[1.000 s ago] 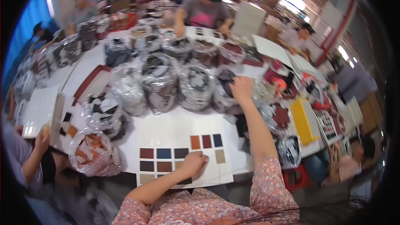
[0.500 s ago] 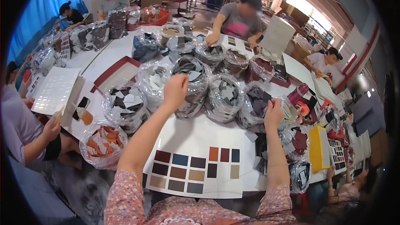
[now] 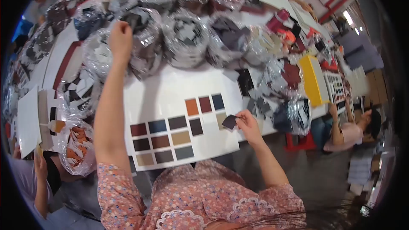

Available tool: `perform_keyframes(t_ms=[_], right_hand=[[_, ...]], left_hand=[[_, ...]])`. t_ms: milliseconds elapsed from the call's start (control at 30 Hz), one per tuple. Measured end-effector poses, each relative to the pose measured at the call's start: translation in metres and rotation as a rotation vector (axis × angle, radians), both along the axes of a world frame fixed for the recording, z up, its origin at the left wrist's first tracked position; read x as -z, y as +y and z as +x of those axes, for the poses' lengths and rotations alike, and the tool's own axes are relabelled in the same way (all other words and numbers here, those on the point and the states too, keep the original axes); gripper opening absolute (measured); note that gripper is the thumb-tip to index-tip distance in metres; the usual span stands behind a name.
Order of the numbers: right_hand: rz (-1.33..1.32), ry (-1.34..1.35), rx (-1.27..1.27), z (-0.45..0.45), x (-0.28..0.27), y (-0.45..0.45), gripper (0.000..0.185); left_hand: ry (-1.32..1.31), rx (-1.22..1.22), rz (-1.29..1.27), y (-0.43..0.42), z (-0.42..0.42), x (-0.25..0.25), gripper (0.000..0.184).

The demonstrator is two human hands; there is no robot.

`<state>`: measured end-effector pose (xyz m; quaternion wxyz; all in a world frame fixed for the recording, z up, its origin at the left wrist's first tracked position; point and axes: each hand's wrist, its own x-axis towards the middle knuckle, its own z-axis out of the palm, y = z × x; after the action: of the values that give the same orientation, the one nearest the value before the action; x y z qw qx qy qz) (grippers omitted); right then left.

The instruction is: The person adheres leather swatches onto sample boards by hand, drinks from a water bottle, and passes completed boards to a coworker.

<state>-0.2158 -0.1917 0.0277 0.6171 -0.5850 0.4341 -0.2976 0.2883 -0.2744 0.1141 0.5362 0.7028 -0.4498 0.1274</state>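
Observation:
In my right hand [image 3: 248,127] is a dark purplish-brown swatch [image 3: 230,122], pinched by one edge. It hovers at the right side of a white sample card [image 3: 213,145], beside a beige swatch [image 3: 221,120]. Rows of coloured rectangles lie on the card, among them an orange swatch [image 3: 191,107] and a navy swatch [image 3: 217,102]. My left hand [image 3: 121,40] is closed at the edge of a clear plastic bag [image 3: 147,53] of dark swatches. What its fingertips hold, if anything, I cannot make out.
Several plastic bags of swatches ring the card, including a grey bag [image 3: 185,38] and an orange bag [image 3: 77,147]. Loose grey pieces [image 3: 259,107] lie to the right, near a yellow box [image 3: 313,81]. Other people sit around the table.
My view has tilted down. My right hand has come from the bags at the right down to the card, with a dark swatch now visible. My left hand stays by the dark bag.

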Motion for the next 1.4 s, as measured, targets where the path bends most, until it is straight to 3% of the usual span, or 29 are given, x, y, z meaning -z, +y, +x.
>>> perform_keyframes(t_ms=[67,100,200,267,333,400,467,600,933,1100,1400], right_hand=[[-0.047,0.263,-0.030,-0.008,-0.004,0.017,0.012],[-0.055,0.406,-0.067,-0.013,-0.004,0.024,0.016],[-0.266,0.312,-0.089,-0.025,0.028,0.042,0.021],[-0.191,0.337,-0.075,-0.026,0.028,0.053,0.023],[-0.143,0.454,-0.089,-0.025,0.014,0.059,0.023],[-0.125,0.333,0.077,-0.026,0.039,0.070,0.018],[-0.004,0.293,0.119,-0.025,0.036,0.072,0.016],[-0.301,0.591,0.138,-0.022,0.039,0.079,0.019],[-0.468,0.654,0.175,-0.017,0.051,0.082,0.023],[-0.487,0.673,0.161,-0.016,0.049,0.082,0.022],[-0.444,0.725,0.126,-0.013,0.048,0.079,0.022]], left_hand=[[0.054,0.031,-0.006,0.025,-0.027,-0.018,0.012],[0.046,0.096,0.005,0.044,-0.045,-0.021,0.022],[-0.021,0.298,-0.018,0.094,-0.101,-0.001,0.040],[-0.052,0.444,0.072,0.126,-0.129,0.038,0.050],[0.259,0.398,0.383,0.174,-0.178,0.049,0.048],[0.438,0.440,0.496,0.206,-0.207,0.061,0.043],[0.760,0.540,0.488,0.229,-0.213,0.114,0.029],[0.741,0.497,0.604,0.256,-0.235,0.107,0.011],[0.644,0.545,0.474,0.273,-0.246,0.119,0.009],[0.844,0.517,0.556,0.275,-0.253,0.119,0.008],[0.949,0.573,0.637,0.267,-0.263,0.126,0.011]])
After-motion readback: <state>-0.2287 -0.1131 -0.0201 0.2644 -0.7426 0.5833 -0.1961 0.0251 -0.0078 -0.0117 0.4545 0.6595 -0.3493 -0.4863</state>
